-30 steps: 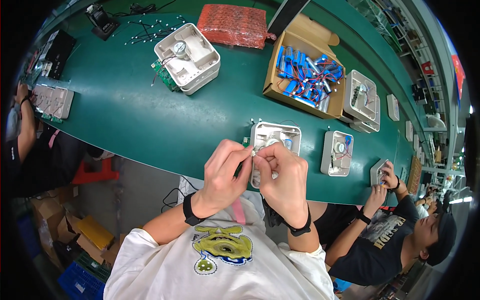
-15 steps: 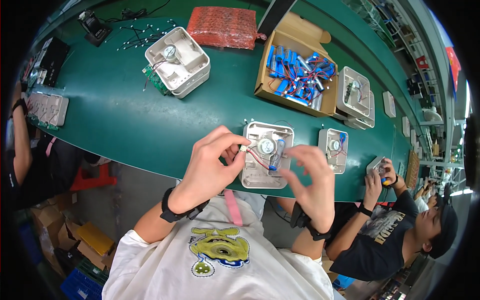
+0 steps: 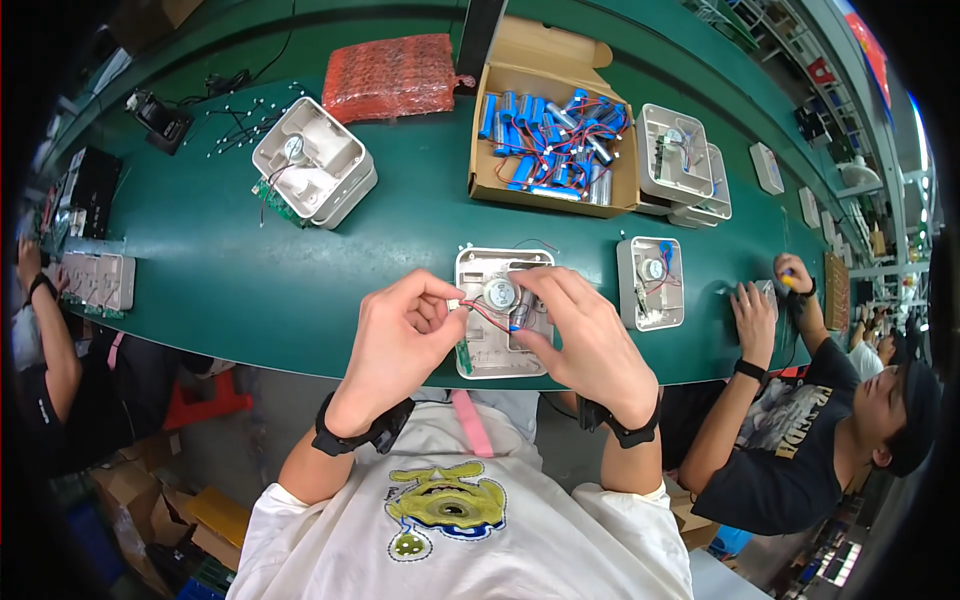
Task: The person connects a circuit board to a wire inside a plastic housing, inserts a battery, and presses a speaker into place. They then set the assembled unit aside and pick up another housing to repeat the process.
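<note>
A white plastic housing [image 3: 490, 366] lies open side up on the bench in front of me, with a round speaker [image 3: 501, 293] inside. My left hand [image 3: 400, 325] is closed over its left side, thumb and forefinger pinching a small white plug [image 3: 454, 304] on red and black wires. A strip of green circuit board [image 3: 463, 358] shows just below those fingertips. My right hand [image 3: 592, 345] reaches over the housing's right side, its thumb and fingertips on the two ends of a cylindrical battery [image 3: 519, 311] lying inside. Those fingers partly cover the battery.
A cardboard box [image 3: 555, 205] of blue wired batteries stands behind the housing. Stacked white housings [image 3: 345, 200] with a green board sit at back left, near a red bubble-wrap packet [image 3: 390, 78]. Another housing [image 3: 651, 310] lies to the right. A co-worker's hands [image 3: 755, 320] are farther right.
My right hand has come down from beside the housing onto the battery. My left hand still pinches the plug, and the green board strip now shows beneath it. The whole view has shifted.
</note>
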A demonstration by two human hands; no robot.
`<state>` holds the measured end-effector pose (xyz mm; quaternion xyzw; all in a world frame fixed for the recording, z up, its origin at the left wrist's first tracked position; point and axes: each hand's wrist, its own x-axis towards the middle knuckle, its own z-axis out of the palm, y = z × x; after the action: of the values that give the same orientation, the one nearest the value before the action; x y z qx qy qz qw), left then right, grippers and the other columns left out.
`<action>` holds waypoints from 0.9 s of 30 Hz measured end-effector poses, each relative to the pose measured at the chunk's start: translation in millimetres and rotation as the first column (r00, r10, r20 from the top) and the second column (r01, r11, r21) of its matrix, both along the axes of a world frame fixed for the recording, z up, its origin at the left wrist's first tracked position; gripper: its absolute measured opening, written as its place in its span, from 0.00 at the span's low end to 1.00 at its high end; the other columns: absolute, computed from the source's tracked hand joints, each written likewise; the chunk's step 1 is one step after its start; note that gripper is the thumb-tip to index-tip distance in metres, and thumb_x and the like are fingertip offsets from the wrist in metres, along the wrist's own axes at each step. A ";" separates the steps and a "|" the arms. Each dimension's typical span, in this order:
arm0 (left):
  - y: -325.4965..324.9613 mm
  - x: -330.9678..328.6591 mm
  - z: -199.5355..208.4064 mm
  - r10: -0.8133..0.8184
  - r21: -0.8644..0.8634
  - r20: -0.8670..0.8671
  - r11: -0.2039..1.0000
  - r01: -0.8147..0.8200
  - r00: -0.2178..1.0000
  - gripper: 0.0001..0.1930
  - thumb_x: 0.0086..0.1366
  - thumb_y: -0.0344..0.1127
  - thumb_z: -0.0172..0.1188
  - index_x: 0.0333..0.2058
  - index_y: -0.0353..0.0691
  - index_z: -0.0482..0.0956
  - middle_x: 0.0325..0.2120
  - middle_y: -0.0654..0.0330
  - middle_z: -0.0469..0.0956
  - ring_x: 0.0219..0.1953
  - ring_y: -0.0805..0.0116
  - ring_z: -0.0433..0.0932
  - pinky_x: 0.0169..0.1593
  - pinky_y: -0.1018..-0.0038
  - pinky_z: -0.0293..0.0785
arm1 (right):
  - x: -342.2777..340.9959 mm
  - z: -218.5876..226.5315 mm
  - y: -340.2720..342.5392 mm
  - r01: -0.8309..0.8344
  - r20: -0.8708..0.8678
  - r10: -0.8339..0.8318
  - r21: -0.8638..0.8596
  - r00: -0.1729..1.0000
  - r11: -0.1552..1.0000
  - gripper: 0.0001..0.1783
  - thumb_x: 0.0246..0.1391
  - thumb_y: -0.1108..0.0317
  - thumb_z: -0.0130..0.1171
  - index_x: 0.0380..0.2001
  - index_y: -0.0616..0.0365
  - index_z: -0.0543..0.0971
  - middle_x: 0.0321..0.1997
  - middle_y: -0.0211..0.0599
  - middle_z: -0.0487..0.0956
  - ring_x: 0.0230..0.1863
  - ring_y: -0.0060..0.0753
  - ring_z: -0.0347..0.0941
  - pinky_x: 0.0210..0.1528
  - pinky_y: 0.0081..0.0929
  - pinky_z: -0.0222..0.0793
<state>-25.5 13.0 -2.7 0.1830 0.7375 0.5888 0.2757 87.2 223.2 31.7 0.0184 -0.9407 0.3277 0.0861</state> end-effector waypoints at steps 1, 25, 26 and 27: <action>-0.3 2.3 0.7 -0.004 -0.002 -0.003 1.000 0.004 1.000 0.06 0.65 0.20 0.69 0.40 0.31 0.85 0.33 0.64 0.79 0.29 0.83 0.77 0.33 0.84 0.75 | 0.0 0.4 0.5 0.004 -0.003 -0.004 -0.002 1.000 1.000 0.35 0.48 0.79 0.75 0.62 0.58 0.77 0.51 0.42 0.79 0.46 0.46 0.79 0.47 0.38 0.78; -15.4 50.4 -14.2 -0.131 -0.097 -0.738 0.991 0.087 0.662 0.26 0.54 0.27 0.80 0.53 0.34 0.86 0.33 0.59 0.72 0.28 0.65 0.74 0.29 0.70 0.73 | -11.6 -41.3 -25.0 0.407 -0.128 -0.458 -0.297 0.880 0.864 0.08 0.64 0.75 0.68 0.45 0.65 0.82 0.43 0.43 0.87 0.20 0.20 0.76 0.24 0.18 0.70; -17.4 51.2 -18.9 -0.132 -0.097 -0.741 0.991 0.089 0.659 0.27 0.53 0.28 0.81 0.54 0.34 0.86 0.33 0.58 0.73 0.29 0.64 0.75 0.30 0.69 0.73 | -7.8 -39.4 -24.4 0.382 -0.114 -0.432 -0.306 0.895 0.872 0.10 0.63 0.75 0.69 0.46 0.65 0.83 0.46 0.45 0.87 0.25 0.24 0.79 0.29 0.21 0.73; -19.0 51.7 -23.7 -0.132 -0.096 -0.744 0.991 0.091 0.656 0.29 0.52 0.28 0.81 0.55 0.33 0.85 0.34 0.58 0.73 0.30 0.64 0.75 0.31 0.68 0.74 | -3.1 -36.7 -23.8 0.357 -0.099 -0.405 -0.315 0.909 0.879 0.11 0.62 0.74 0.70 0.46 0.66 0.83 0.49 0.47 0.87 0.31 0.28 0.82 0.34 0.24 0.76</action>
<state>26.2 -5.9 -26.5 0.4464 0.7875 0.4248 -0.0112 84.1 199.4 -5.0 -0.1537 -0.8573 0.4358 0.2270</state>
